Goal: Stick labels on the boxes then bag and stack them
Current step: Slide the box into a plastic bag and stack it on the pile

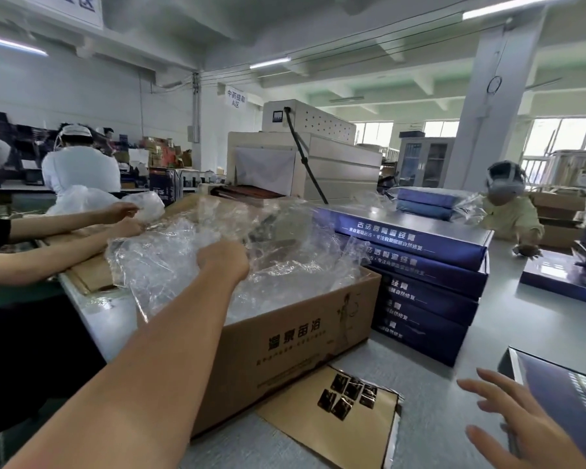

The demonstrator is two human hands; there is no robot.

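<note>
My left hand [223, 260] reaches into the open brown carton [285, 346] and grips a clear plastic bag [183, 252] lifted from the pile inside. My right hand [508, 421] hovers open, fingers spread, over the table at the lower right, beside a dark blue box [569, 394] lying at the frame's edge. A tan backing sheet [335, 421] with several dark square labels [349, 396] lies in front of the carton. A stack of several dark blue boxes [430, 289] stands right of the carton.
A second person's two hands [126, 218] handle plastic at the left by flattened cardboard. Another person [511, 211] sits across the table on the right near a blue box [562, 282]. Bagged blue boxes [427, 201] and a beige shrink-wrap machine [301, 164] stand behind.
</note>
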